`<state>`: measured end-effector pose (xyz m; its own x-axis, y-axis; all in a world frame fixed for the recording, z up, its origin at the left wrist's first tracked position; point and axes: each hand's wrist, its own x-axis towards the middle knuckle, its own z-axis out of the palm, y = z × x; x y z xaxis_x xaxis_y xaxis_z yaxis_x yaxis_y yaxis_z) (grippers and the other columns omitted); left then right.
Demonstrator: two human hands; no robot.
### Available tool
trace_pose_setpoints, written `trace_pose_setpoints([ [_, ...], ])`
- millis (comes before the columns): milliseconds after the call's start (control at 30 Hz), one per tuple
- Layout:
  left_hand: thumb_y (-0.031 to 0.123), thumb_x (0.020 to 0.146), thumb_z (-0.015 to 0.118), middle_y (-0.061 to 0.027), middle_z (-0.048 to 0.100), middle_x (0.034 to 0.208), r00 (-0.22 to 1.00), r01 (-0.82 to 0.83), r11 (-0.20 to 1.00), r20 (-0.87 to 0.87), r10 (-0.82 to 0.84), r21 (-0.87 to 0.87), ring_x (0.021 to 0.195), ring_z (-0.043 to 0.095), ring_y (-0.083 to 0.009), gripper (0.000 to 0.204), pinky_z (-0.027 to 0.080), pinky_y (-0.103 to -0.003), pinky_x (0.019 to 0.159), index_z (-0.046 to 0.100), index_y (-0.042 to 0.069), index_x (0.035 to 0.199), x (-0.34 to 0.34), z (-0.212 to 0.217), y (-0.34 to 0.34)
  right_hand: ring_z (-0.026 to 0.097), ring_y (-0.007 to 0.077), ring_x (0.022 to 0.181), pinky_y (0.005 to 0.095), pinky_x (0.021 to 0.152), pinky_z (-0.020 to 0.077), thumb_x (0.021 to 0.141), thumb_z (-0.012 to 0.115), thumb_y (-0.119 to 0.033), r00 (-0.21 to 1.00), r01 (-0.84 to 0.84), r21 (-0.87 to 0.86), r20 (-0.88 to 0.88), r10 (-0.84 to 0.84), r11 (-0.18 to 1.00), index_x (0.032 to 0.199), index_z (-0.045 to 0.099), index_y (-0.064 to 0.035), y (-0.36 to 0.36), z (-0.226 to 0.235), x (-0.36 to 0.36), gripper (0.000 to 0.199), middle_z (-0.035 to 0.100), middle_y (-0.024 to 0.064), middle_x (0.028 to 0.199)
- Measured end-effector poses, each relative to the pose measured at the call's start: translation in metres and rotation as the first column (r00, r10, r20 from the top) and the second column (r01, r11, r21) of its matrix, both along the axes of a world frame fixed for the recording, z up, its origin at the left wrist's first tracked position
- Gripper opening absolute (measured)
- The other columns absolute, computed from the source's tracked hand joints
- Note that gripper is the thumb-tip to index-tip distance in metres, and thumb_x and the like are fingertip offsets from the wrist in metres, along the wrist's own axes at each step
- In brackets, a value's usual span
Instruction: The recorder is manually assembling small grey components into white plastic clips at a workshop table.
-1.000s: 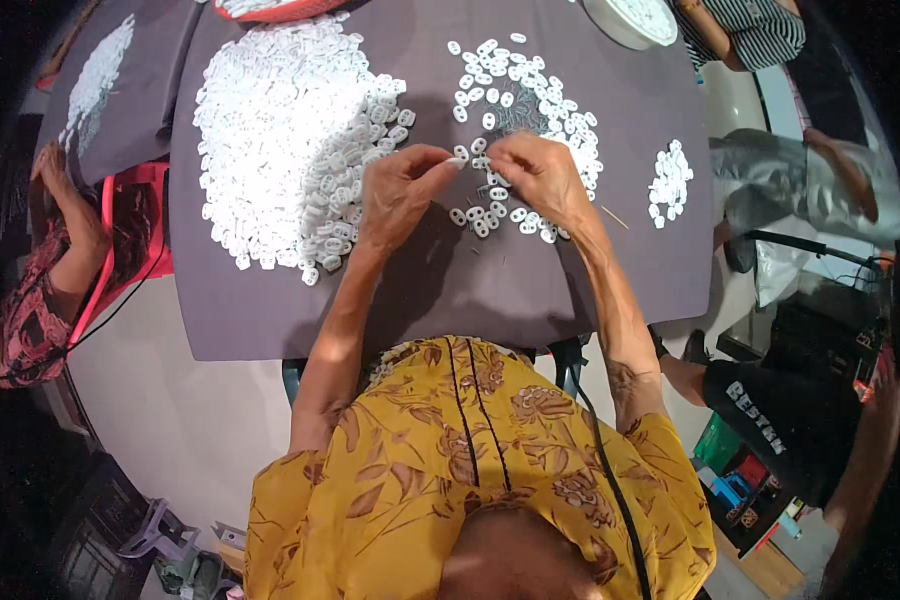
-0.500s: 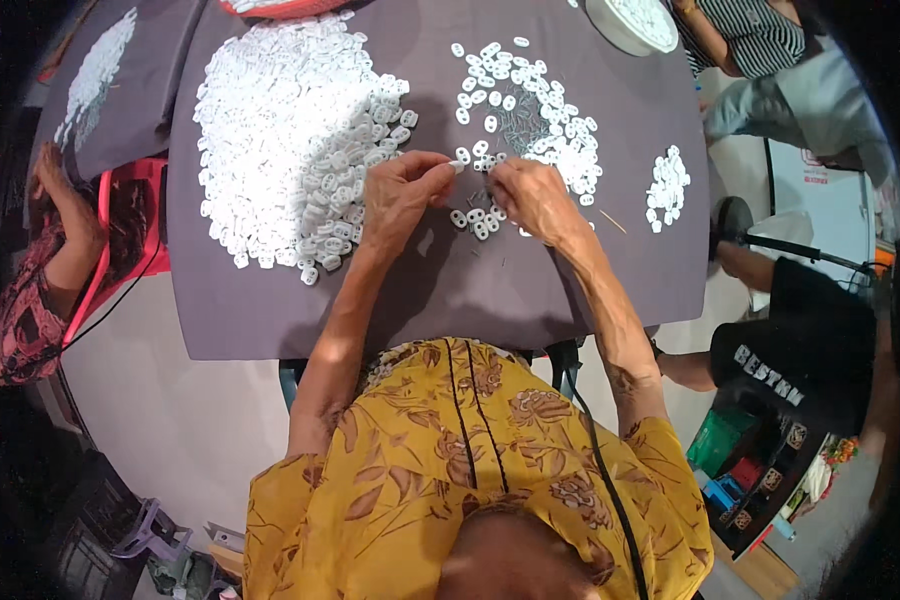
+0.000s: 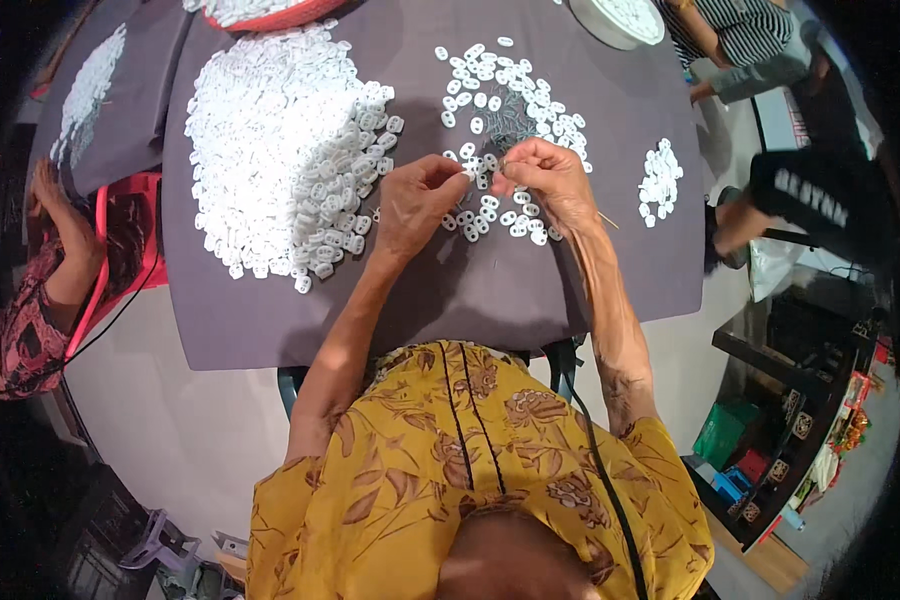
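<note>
My left hand (image 3: 412, 208) is closed in a pinch, with a small white plastic piece (image 3: 468, 173) barely showing at its fingertips. Facing it a short way to the right, my right hand (image 3: 555, 182) also pinches thumb against finger; whatever it holds is too small to make out. Both hands hover over the table among loose oval white plastic pieces with two dark holes (image 3: 488, 203). Just beyond my fingers lies a patch of thin dark grey screw-like bits (image 3: 511, 118), ringed by more white pieces (image 3: 543, 97).
A big heap of white pieces (image 3: 270, 150) covers the table's left side. A smaller cluster (image 3: 660, 182) lies right, near a thin yellowish stick (image 3: 608, 220). A white bowl (image 3: 620, 38) and red basket (image 3: 275, 15) stand at the back. Other people sit or stand on both sides.
Both hands have lifted slightly, and the right has turned with its fingertips upward. More white pieces show below it. The person in black at the right has moved; the view has shifted a little.
</note>
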<state>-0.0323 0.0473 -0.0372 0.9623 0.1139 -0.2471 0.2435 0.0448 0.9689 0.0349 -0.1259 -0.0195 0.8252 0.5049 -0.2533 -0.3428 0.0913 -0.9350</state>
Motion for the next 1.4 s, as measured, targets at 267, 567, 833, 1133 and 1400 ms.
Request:
trace_pose_setpoints([
  [267,0.01,0.076,0.06,-0.002,0.058,0.063,0.999,-0.02,0.953,-0.05,0.005,-0.303,0.055,0.052,-0.0069,0.013,0.04,-0.02,0.049,0.062,-0.001,0.083,0.004,-0.002,-0.006,0.059,0.0146,0.065,0.0255,0.063,0.0484,0.074,0.06,0.003,1.0,0.016,-0.057,-0.008,-0.017,0.998,0.081,0.058,0.0038,0.0,0.001,0.001,0.008,0.06,0.0084,0.072],
  [567,0.011,0.076,0.061,-0.0005,0.057,0.066,0.999,0.033,0.908,0.0,-0.036,-0.418,0.055,0.05,-0.0048,0.013,0.04,-0.018,0.048,0.062,0.001,0.085,0.013,0.0,-0.017,0.056,0.0094,0.065,0.0219,0.062,0.0455,0.074,0.059,0.0,0.989,0.019,-0.24,0.145,0.016,0.971,0.084,0.062,0.001,0.005,0.017,-0.003,0.01,0.06,0.0031,0.072],
  [833,0.012,0.077,0.06,0.0039,0.055,0.064,0.998,0.008,0.943,0.055,0.011,-0.334,0.054,0.046,-0.0023,0.009,0.037,-0.016,0.049,0.062,0.004,0.081,0.015,0.014,-0.025,0.054,0.0097,0.067,0.0225,0.065,0.0438,0.08,0.058,-0.01,0.987,0.074,-0.225,0.157,-0.038,0.971,0.083,0.062,-0.0004,-0.003,0.021,-0.001,0.011,0.06,0.0033,0.071],
  [1133,0.01,0.077,0.059,0.0054,0.051,0.062,0.986,-0.006,0.982,0.164,0.038,-0.191,0.056,0.043,-0.0009,0.009,0.035,-0.017,0.049,0.062,0.001,0.079,0.016,0.014,-0.029,0.05,0.0077,0.065,0.0215,0.062,0.0395,0.085,0.054,-0.019,0.924,0.019,-0.551,0.328,0.196,0.834,0.078,0.058,-0.0003,-0.008,0.031,-0.002,0.021,0.056,0.0012,0.067],
  [1400,0.011,0.076,0.06,0.0034,0.053,0.06,0.993,0.033,0.971,0.117,-0.005,-0.238,0.055,0.045,-0.0022,0.01,0.037,-0.018,0.049,0.062,0.001,0.075,0.018,0.007,-0.028,0.051,0.008,0.068,0.0223,0.063,0.0406,0.087,0.051,-0.017,0.929,0.038,-0.506,0.336,0.156,0.861,0.082,0.056,-0.0004,-0.009,0.03,-0.001,0.018,0.056,0.0015,0.07],
])
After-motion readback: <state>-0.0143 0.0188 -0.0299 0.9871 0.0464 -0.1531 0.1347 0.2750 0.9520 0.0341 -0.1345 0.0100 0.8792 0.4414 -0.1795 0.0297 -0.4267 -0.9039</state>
